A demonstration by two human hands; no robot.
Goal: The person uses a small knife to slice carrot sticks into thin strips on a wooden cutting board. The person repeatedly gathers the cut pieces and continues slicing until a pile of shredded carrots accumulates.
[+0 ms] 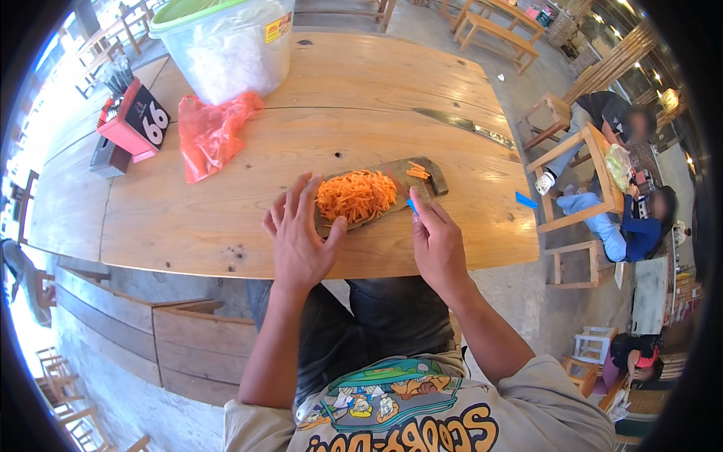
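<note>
A pile of shredded carrot (357,195) lies on a dark wooden cutting board (439,179), with a few carrot sticks (418,170) apart from it near the board's right end. My right hand (438,231) is closed around the blue handle of a knife (411,206); its reddish blade, partly blurred, lies over the board between the pile and the sticks. Fingers spread, my left hand (302,231) rests at the board's left end, thumb and fingertips at the edge of the pile. It grips nothing that I can see.
A large kitchen knife (463,123) lies beyond the board, a blue sheath-like piece (526,200) at the table's right edge. Back left are a red plastic bag (212,138), a lidded clear tub (237,53) and a pink utensil holder (133,121). Several people are off to the right.
</note>
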